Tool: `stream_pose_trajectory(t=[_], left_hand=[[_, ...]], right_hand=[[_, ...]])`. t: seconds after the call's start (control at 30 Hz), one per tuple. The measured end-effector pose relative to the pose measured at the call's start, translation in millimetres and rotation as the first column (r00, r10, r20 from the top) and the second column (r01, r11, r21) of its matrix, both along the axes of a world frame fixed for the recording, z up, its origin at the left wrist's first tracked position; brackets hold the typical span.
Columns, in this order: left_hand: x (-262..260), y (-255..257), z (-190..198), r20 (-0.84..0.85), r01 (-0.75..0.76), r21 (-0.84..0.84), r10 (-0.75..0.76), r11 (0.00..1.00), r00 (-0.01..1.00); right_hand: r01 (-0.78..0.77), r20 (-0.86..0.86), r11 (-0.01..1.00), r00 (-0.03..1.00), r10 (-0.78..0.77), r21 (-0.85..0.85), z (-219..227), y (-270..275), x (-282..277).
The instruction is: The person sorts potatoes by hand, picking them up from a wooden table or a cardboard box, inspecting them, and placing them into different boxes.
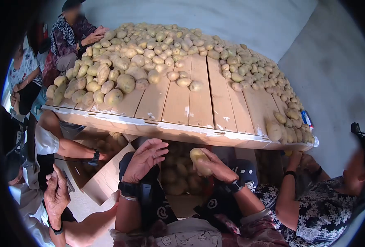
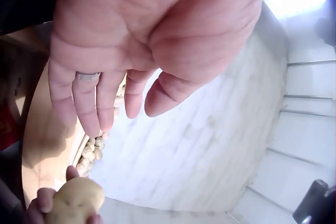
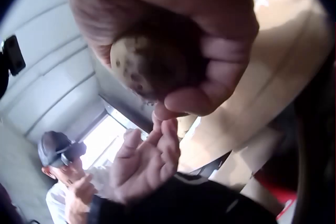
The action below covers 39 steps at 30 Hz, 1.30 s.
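In the head view my right hand [image 1: 218, 165] grips a pale yellow potato [image 1: 199, 159] in front of the table edge. The right wrist view has the fingers curled round this potato [image 3: 142, 69], which carries dark spots. My left hand [image 1: 145, 159] is raised to its left, holding nothing, fingers spread. A ring shows on the left hand [image 2: 142, 40] in the left wrist view, its palm in sight and fingers stretched out. Below both hands, partly in shadow, sits a container of potatoes [image 1: 178, 175].
A wooden table [image 1: 182, 103] ahead bears a large heap of potatoes [image 1: 125, 61]. Cardboard boxes [image 1: 104, 181] stand underneath at the left. People sit close on both sides, one at the right [image 1: 318, 206] and one at the far left corner [image 1: 73, 37].
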State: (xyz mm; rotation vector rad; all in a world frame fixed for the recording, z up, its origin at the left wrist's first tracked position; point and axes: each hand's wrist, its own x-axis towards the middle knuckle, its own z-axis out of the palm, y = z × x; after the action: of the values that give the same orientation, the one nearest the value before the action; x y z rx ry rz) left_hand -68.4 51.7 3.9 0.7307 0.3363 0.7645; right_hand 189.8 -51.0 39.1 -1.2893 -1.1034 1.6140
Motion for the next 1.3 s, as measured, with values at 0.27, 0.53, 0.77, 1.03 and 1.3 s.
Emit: stream_pose_trajectory(t=[0.27, 0.53, 0.77, 1.03, 1.3], left_hand=[[32.1, -6.6, -6.5, -0.113, 0.104, 0.021, -0.102, 0.994, 0.988], [29.0, 0.0, -11.5, -0.208, 0.134, 0.079, -0.115, 0.988, 0.971], [21.1, 8.8, -10.2, -0.205, 0.124, 0.083, -0.105, 0.989, 0.973], [16.3, 2.8, -11.5, -0.245, 0.106, 0.11, -0.076, 0.988, 0.967], [16.0, 1.8, -9.1, -0.195, 0.087, 0.092, -0.068, 0.992, 0.978]], right_hand=[[0.007, -0.487, 0.981, 0.868, -0.101, -0.191, -61.9, 23.8, 11.6], [0.238, -0.901, 0.965, 0.434, -0.003, 0.112, -26.4, 15.7, 93.3], [0.157, -0.438, 0.987, 0.89, -0.129, 0.028, -33.9, 11.0, 76.3], [-0.21, 0.212, 0.975, 0.958, 0.191, 0.073, -113.1, 20.4, 18.7], [-0.284, 0.42, 0.959, 0.871, 0.256, 0.005, -172.9, 6.8, 5.6]])
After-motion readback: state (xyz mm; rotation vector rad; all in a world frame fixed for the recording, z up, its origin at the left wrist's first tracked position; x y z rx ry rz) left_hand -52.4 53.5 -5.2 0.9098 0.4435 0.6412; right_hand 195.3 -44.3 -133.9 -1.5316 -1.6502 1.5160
